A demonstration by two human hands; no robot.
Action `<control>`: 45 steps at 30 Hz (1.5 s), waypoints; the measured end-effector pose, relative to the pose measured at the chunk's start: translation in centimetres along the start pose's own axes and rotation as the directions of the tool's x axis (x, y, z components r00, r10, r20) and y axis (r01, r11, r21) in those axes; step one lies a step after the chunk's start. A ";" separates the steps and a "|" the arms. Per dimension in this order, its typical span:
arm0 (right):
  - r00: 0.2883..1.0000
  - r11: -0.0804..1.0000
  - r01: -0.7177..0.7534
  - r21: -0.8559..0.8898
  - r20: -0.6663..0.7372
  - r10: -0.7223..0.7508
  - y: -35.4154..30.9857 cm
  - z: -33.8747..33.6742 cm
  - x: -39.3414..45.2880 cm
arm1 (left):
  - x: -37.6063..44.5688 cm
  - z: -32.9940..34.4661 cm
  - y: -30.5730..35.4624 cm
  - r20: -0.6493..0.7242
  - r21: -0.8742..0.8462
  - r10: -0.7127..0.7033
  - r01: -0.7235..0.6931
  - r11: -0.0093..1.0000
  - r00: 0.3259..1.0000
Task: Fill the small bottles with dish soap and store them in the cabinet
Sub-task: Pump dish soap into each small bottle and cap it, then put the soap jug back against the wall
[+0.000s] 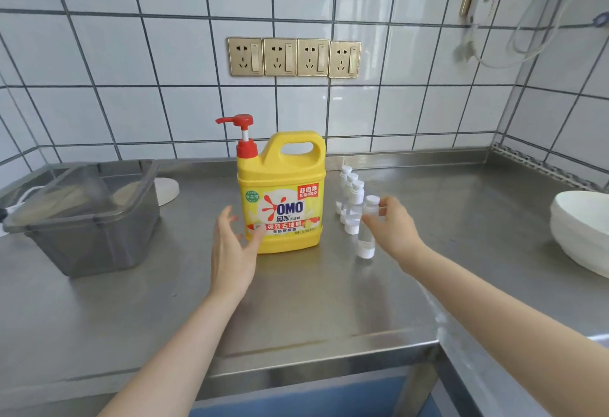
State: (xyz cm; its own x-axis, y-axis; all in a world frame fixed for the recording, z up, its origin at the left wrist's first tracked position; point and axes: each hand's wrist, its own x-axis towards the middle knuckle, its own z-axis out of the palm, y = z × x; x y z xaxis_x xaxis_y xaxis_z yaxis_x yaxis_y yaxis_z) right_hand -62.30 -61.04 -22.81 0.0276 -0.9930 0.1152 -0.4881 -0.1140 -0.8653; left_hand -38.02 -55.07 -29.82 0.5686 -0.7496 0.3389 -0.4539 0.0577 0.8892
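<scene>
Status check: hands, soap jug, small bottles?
Left hand open beside soap jug. Right hand open, reaching the nearest small bottle; contact unclear. Four bottles capped, on the counter. Nothing in the way.

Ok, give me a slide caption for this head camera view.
Both hands reach out over a steel counter: left hand beside the yellow dish soap jug, right hand at the nearest small bottle.

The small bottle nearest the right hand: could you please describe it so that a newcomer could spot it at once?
Find the yellow soap jug on the steel counter. To its right stands a row of four clear small bottles with white caps. The one meant, the front bottle, stands nearest the viewer, by the right hand.
</scene>
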 end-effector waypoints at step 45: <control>0.724 0.525 0.625 -0.578 0.179 -0.666 -12.4 6.1 6.0 | 5.4 -0.3 2.7 0.297 -0.206 -0.021 0.086 0.975 0.955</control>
State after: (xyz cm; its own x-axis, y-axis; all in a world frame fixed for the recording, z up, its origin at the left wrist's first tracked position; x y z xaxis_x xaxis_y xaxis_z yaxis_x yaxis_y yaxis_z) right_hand -50.74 -65.83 -14.32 0.5011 -0.6488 0.5727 -0.7426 -0.6621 -0.1003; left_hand -36.00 -58.72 -25.49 0.3491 -0.9125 0.2135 -0.2523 0.1279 0.9592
